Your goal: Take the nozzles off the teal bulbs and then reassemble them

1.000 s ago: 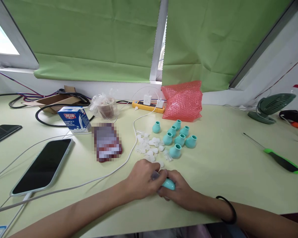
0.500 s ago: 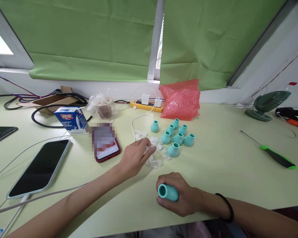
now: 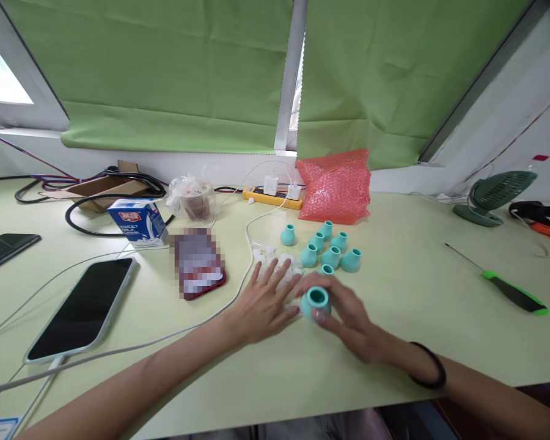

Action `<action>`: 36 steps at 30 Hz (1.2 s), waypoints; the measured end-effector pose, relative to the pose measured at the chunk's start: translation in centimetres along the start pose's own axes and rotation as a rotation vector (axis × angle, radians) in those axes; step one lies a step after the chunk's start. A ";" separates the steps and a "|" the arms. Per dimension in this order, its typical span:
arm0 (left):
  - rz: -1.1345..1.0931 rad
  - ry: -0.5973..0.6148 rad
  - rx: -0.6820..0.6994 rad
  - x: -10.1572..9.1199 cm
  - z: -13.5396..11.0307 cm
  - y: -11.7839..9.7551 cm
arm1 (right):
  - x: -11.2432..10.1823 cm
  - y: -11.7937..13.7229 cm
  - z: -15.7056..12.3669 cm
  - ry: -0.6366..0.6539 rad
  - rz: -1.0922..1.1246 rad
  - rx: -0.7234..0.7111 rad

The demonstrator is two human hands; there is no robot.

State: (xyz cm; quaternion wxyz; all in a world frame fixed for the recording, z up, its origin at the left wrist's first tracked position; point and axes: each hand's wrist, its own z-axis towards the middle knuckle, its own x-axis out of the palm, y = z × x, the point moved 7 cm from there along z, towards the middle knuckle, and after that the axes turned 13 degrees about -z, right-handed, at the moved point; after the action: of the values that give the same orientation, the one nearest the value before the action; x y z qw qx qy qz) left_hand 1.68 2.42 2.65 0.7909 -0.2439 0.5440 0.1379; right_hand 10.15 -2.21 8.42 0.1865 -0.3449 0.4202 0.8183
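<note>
My right hand [image 3: 346, 318] is closed round a small teal vase-shaped cap [image 3: 315, 301], its round mouth turned up, close to the table. Several more teal caps [image 3: 330, 249] stand just beyond it in a loose cluster. My left hand [image 3: 263, 299] lies flat with fingers spread, on the near edge of a pile of small clear plastic pieces [image 3: 275, 261]. The two hands almost touch at the held cap.
A pink bubble-wrap bag [image 3: 335, 185] and a yellow power strip [image 3: 274, 197] sit at the back. Left of my hands lie a red phone [image 3: 198, 264], a white cable [image 3: 211, 315], a large phone [image 3: 83, 308] and a milk carton [image 3: 138, 222]. A green-handled screwdriver [image 3: 504, 287] lies right.
My right hand has carried the teal cap forward from the near edge to the cluster and turned its mouth up. My left hand has opened flat over the clear pieces.
</note>
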 end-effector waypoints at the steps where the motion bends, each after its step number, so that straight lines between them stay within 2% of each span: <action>1: -0.001 0.020 0.012 0.2 -0.1 -0.2 | -1.6 0.1 0.8 -0.104 -0.021 -0.017; 3: 0.005 0.034 0.012 0.5 -0.2 -0.3 | -4.5 -0.3 2.9 -0.251 -0.097 -0.024; 5: 0.015 0.024 0.004 0.4 -0.2 -0.3 | -6.9 -1.4 5.2 -0.322 -0.179 0.002; 7: 0.019 0.002 -0.001 0.2 -0.2 -0.3 | -8.4 -3.6 7.6 -0.306 -0.286 0.070; 9: 0.010 -0.009 0.020 -0.1 -0.2 -0.6 | -8.9 -6.3 9.6 -0.242 -0.385 0.127; 11: -0.016 0.007 0.083 -0.1 -0.2 -1.1 | -8.9 -9.2 10.9 -0.189 -0.475 0.173; 14: -0.071 0.046 0.167 0.2 -0.4 -1.8 | -7.6 -12.7 12.0 -0.049 -0.603 0.193; 17: -0.099 0.043 0.149 0.3 -0.4 -1.6 | -6.1 -14.5 12.4 0.071 -0.665 0.160; 20: -0.100 0.040 0.138 0.4 -0.5 -1.4 | -4.6 -15.0 12.6 0.181 -0.677 0.116; 23: -0.099 0.051 0.136 0.5 -0.4 -1.4 | -3.7 -14.9 12.7 0.266 -0.700 0.080; 27: -0.092 0.059 0.128 0.6 -0.4 -1.5 | -4.0 -13.6 12.6 0.246 -0.748 0.080; 29: -0.099 0.066 0.147 0.7 -0.4 -1.7 | -4.6 -11.7 11.9 0.150 -0.767 0.067; 32: -0.116 0.076 0.189 0.9 -0.5 -2.0 | -5.2 -6.8 9.0 -0.143 -0.724 -0.042; 34: -0.123 0.063 0.216 1.0 -0.5 -2.1 | -4.2 -3.6 5.9 -0.268 -0.677 -0.159; 36: -0.123 0.008 0.236 0.8 -0.7 -2.1 | -1.6 -1.2 2.7 -0.258 -0.659 -0.324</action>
State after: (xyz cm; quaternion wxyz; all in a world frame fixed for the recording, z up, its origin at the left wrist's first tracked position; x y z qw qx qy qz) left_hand 2.43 0.28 2.22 0.8190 -0.1827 0.5434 0.0231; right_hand 10.93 0.65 10.02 0.4338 -0.3805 0.1254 0.8070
